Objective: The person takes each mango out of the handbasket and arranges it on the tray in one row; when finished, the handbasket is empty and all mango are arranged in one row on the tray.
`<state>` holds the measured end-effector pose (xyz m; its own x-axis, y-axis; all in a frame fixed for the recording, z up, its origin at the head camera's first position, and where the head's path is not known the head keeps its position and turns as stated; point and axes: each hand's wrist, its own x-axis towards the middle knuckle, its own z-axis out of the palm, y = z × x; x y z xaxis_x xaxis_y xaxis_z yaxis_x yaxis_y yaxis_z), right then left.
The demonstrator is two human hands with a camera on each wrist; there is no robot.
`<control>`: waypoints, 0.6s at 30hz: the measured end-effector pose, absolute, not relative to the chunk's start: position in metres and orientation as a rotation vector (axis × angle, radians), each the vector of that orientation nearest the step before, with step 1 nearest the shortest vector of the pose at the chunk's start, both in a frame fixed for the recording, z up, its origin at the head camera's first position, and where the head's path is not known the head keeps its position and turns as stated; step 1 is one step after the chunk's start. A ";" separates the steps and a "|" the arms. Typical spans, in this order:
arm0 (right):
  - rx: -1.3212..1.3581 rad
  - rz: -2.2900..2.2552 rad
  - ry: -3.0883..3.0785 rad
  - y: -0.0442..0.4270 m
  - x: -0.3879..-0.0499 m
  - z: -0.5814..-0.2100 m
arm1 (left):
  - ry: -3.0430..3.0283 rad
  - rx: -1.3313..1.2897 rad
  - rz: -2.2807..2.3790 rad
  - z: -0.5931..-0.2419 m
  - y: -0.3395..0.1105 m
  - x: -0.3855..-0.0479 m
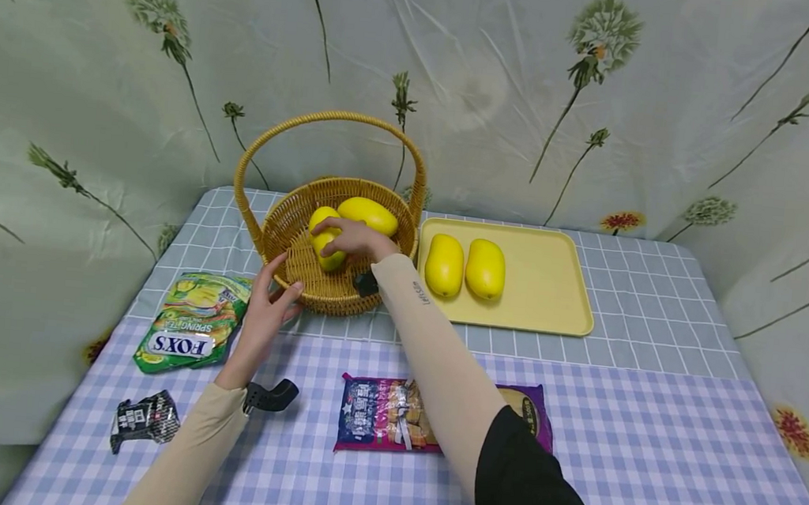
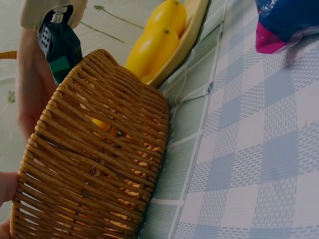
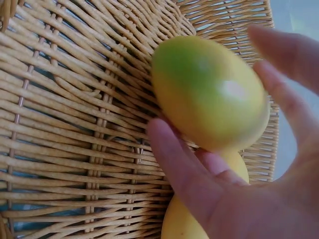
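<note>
Inside the wicker basket [image 1: 322,303], my right hand [image 1: 357,239] has its thumb and fingers around a yellow mango [image 1: 333,262]. Seen from the right wrist, this mango [image 3: 209,94] has a green patch and fingers on opposite sides. Another mango [image 1: 369,215] lies behind it in the basket. With thumb and fingers at the basket's near left rim, my left hand [image 1: 267,317] holds it; only its fingertips [image 2: 7,186] show in the left wrist view. To the basket's right, two mangoes [image 1: 444,265] [image 1: 485,269] lie side by side on a yellow tray [image 1: 548,284].
A green FOX'S candy bag [image 1: 192,319] lies left of the basket, with a small black packet [image 1: 144,419] nearer. A purple snack package [image 1: 392,414] lies under my right forearm on the checked cloth. The basket's tall handle [image 1: 337,116] arches above it.
</note>
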<state>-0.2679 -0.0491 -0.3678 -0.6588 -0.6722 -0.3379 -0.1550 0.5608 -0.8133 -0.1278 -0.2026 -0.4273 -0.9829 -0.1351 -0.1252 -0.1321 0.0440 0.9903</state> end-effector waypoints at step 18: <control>-0.799 -1.355 1.988 0.002 -0.276 -0.347 | -2.280 0.263 -2.085 -0.431 -0.201 -0.126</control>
